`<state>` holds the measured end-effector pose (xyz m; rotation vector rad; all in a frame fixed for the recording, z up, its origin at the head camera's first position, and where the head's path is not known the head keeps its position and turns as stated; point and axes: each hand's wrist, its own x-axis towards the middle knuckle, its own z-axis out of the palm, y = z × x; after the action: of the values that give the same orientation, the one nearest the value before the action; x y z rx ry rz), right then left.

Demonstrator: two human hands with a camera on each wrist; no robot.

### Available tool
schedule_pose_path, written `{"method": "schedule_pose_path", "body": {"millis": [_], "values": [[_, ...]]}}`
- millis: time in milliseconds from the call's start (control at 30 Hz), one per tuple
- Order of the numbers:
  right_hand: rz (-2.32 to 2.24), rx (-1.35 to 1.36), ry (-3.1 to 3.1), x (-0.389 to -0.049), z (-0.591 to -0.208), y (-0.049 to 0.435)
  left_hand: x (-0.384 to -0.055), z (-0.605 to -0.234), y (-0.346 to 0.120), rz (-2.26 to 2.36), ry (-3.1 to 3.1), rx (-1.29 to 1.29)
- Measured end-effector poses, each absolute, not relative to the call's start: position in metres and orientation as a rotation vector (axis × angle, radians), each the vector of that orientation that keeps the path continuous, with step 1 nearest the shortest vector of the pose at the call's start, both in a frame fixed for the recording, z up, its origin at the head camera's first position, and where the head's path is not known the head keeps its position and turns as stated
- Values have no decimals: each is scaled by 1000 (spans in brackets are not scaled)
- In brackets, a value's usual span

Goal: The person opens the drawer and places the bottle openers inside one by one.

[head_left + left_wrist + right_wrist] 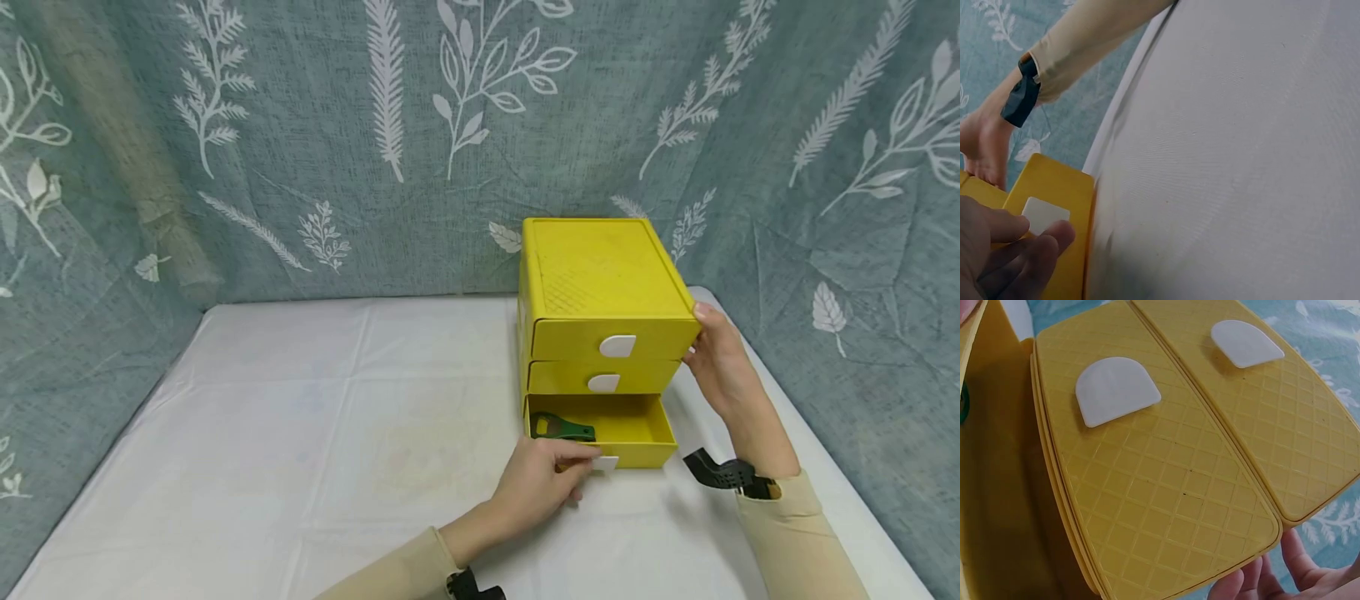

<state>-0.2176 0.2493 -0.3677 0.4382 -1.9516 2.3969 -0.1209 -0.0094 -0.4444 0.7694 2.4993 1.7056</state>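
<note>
A yellow drawer cabinet stands on the right part of the table, its upper two drawers closed. Its bottom drawer is pulled out. My left hand pinches that drawer's white handle between thumb and fingers. Inside the drawer, at its left, lies a dark green tool with an opening in its wide head, resembling a bottle opener. My right hand rests against the cabinet's right side, thumb near the top front corner. In the right wrist view its fingers touch the side, partly hidden behind the cabinet.
A white cloth covers the table. Green-blue curtains with white leaf patterns hang behind and at both sides, close to the cabinet's back. White tabs stick out from the upper drawer fronts. Black straps sit on both wrists.
</note>
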Motion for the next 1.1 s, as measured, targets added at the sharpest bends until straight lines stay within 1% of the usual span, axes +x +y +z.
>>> {"method": "schedule_pose_path", "body": {"millis": [267, 500, 1100], "values": [[2375, 412, -1970, -217, -367, 248, -122, -450, -3, 1722, 2611, 729], [2373, 441, -1977, -217, -367, 248, -123, -453, -1, 1689, 2707, 722], [2375, 391, -1984, -214, -367, 248, -130, -455, 2, 1662, 2754, 688]]}}
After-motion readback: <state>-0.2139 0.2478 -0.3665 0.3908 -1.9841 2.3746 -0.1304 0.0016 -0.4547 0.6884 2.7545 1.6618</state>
